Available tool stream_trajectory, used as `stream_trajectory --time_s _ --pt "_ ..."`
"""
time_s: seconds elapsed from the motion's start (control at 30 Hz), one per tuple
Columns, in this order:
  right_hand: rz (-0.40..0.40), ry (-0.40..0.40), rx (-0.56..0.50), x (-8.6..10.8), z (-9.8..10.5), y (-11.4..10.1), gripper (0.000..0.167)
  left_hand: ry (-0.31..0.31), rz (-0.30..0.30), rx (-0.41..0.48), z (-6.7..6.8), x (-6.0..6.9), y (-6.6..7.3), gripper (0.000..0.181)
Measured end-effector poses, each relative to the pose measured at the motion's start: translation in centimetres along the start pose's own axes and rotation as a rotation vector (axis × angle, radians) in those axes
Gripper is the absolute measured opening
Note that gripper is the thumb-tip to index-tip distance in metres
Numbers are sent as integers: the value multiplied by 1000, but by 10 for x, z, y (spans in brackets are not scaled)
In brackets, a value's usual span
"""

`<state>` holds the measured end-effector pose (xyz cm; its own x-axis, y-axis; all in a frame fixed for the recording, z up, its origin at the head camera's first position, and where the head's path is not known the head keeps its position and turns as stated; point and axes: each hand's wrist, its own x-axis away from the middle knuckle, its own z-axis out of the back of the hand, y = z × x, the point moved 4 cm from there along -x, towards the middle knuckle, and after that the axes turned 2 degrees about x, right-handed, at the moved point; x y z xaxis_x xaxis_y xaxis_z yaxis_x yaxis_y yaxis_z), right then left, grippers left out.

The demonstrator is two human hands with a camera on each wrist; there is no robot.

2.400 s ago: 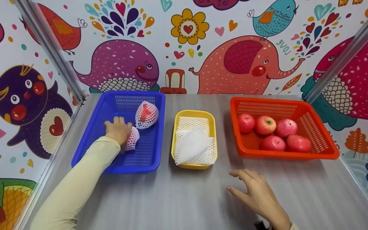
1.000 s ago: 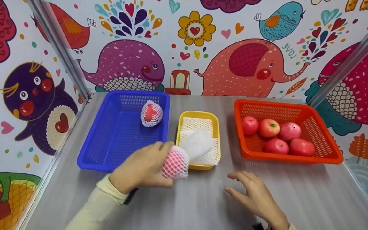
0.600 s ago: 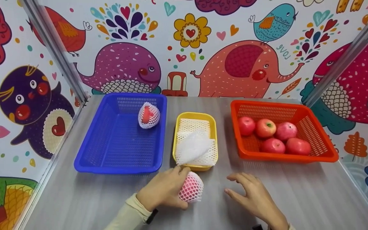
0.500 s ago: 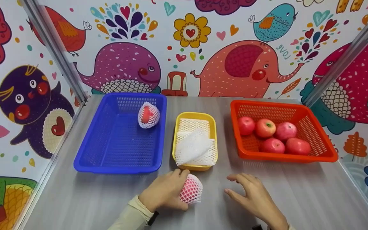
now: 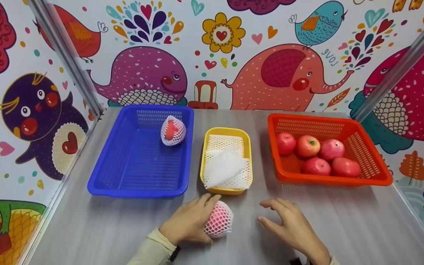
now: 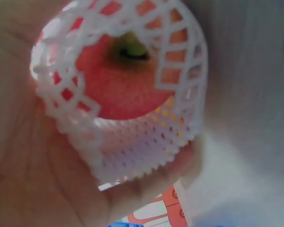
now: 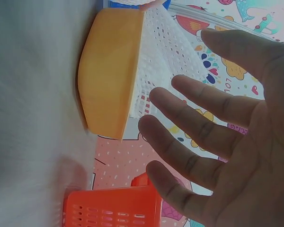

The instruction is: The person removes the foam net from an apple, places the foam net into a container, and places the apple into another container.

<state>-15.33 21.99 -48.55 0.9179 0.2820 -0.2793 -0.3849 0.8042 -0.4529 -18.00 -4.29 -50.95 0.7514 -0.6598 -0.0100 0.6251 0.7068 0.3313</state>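
In the head view my left hand (image 5: 190, 221) curls round an apple in a white foam net (image 5: 219, 220), low over the table in front of the yellow basket. The left wrist view shows the netted apple (image 6: 128, 80) against the palm, its stem end bare through the net's opening. My right hand (image 5: 294, 228) hovers to the right, fingers spread and loosely bent, holding nothing. In the right wrist view that hand (image 7: 227, 127) has an empty palm. Another netted apple (image 5: 173, 130) lies in the blue basket (image 5: 138, 192). White foam nets (image 5: 225, 165) fill the yellow basket (image 5: 228, 191).
An orange-red basket (image 5: 333, 179) with several bare apples (image 5: 317, 166) stands at the right. All three baskets sit in a row on the grey table (image 5: 123, 228). Patterned wall panels (image 5: 212, 55) close off the back and sides.
My left hand reached into the blue basket, took the netted apple there and brought it right and toward me, in front of the yellow basket. My right hand has hardly moved.
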Motion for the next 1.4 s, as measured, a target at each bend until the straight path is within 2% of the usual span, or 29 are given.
stream_trajectory --time_s 0.17,0.37,0.57,0.8,0.93,1.03,1.23,1.4 --pt "-4 -5 -8 0 -1 -1 29 38 -23 -12 1 0 -4 97" --pt "23 8 -24 1 -1 -1 29 78 -35 28 3 1 -5 94" --pt "107 28 -73 -1 -3 -6 28 169 -102 28 17 3 2 96" --pt "280 43 -164 -4 -11 -24 28 173 -177 36 23 4 21 100" --pt "339 12 -209 -4 -16 -31 34 184 -224 28 25 3 28 103" --pt "339 12 -219 -2 -18 -32 39 194 -224 30 25 2 29 103" --pt "311 79 -251 1 -20 -33 39 204 -185 52 23 1 26 100" --pt "332 124 -291 1 -21 -34 46 211 -157 58 24 -2 25 98"
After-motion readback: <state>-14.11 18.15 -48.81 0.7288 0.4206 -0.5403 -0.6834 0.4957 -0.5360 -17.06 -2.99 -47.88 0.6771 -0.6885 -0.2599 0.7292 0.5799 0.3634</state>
